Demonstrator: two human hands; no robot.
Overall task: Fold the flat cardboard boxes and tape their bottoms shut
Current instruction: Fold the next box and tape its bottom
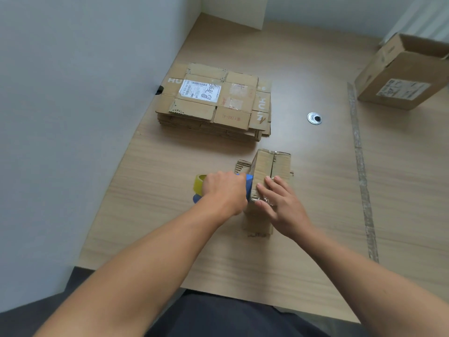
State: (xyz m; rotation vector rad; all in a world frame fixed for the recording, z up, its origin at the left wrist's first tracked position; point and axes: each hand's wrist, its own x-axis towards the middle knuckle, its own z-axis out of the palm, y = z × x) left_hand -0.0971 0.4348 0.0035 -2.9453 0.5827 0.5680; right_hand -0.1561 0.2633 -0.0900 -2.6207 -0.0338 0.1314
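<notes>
A small folded cardboard box [272, 166] stands upside down on the wooden table [170, 234], its bottom flaps closed and facing up. My left hand [224, 192] grips a blue tape dispenser [249, 184] with a yellowish tape roll [199, 183], held against the box's left near edge. My right hand [281, 203] lies with straight fingers on the box's top, pressing down shiny clear tape [257, 197] at the near end. A stack of flat cardboard boxes [213, 105] lies further back on the table.
A larger open cardboard box [401, 76] sits at the far right. A round metal cable grommet [314, 118] is set in the table. A strip of old tape [362, 171] runs along the table's seam. A grey wall borders the table's left side.
</notes>
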